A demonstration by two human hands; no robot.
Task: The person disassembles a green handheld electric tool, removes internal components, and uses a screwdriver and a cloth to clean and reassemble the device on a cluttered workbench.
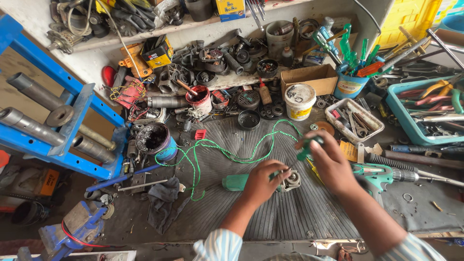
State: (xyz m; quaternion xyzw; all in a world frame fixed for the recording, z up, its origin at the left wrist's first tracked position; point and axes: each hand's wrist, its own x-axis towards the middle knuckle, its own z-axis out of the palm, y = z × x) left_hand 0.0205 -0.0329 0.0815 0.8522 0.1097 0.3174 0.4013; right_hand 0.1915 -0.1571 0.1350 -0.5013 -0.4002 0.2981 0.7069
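Left hand (263, 181) lies palm-down, fingers curled around the green power tool (241, 182) on the ribbed mat (290, 217), beside its exposed metal end (291, 181). Right hand (331, 162) is raised just above and right of it, forearm angled in from the lower right, fingertips pinching a small green part (305, 149) where the green cord (227, 154) ends.

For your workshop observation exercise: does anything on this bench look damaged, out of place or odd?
The green power tool under the left hand lies opened, its metal innards bare. The right hand holds a loose green piece. Green cord sprawls in loops across the ribbed mat.
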